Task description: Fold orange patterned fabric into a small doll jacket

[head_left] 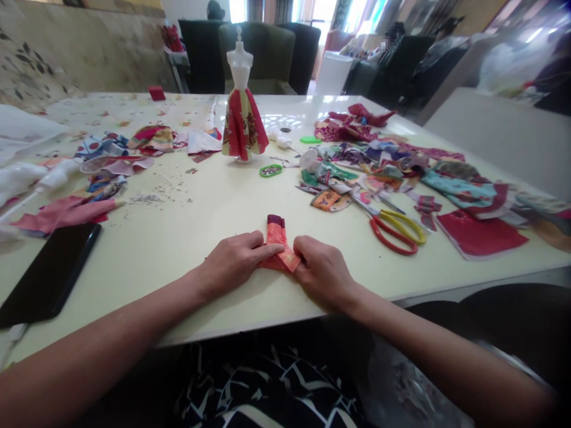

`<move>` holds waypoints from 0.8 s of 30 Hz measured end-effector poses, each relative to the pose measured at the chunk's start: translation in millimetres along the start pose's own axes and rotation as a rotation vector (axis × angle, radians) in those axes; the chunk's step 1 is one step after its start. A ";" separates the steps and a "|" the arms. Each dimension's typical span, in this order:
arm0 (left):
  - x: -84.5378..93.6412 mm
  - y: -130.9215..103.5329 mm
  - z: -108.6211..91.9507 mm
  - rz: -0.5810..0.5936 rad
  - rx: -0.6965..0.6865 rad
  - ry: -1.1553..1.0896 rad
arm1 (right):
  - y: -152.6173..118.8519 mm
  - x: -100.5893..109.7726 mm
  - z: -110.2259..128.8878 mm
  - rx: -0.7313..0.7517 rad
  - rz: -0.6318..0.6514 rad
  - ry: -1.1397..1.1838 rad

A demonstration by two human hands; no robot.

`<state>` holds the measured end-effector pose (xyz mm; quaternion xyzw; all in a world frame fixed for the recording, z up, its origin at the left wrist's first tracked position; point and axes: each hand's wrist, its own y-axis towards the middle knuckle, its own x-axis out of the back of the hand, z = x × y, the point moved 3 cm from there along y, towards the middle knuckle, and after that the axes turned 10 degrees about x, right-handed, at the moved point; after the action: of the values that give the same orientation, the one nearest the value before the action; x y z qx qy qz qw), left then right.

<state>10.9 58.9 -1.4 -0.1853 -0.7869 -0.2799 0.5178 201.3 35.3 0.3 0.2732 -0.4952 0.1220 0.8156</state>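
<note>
A small folded piece of orange-red fabric (275,232) with a dark maroon end lies at the table's front edge, between my two hands. My left hand (238,258) rests on its left side, the thumb pressed across the cloth. On the right, the curled fingers of my right hand (322,267) pinch the lower right corner of the same fabric. Part of the cloth is hidden under my fingers. Beyond it stands a small white dress form (241,68) wearing a red and cream skirt (244,125).
Scissors (397,232) with red and yellow handles lie at right, beside heaped fabric scraps (379,157). A black phone (49,273) sits at left near more scraps (74,211). A green pin tray (270,171) is by the dress form. Chairs (259,53) stand behind the table.
</note>
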 end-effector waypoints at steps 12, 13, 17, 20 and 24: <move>20.9 9.4 3.6 0.060 0.213 -0.505 | -17.3 1.2 0.5 0.141 0.001 -0.150; 24.8 12.1 -0.5 0.008 0.183 -0.475 | -17.7 1.0 0.2 0.143 -0.008 -0.146; 24.8 32.9 -17.1 -0.044 -0.031 -0.312 | -18.2 -0.3 -0.8 0.154 -0.037 -0.105; 6.0 53.7 -14.2 0.086 -0.050 -0.333 | -19.7 0.4 -0.9 0.177 -0.039 -0.093; -14.8 73.8 0.7 0.183 0.041 -0.402 | -24.9 4.7 1.2 0.237 -0.048 -0.122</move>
<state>59.1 116.5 3.2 -0.2975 -0.8597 -0.1733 0.3773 214.4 13.8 -3.3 0.3863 -0.5192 0.1431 0.7488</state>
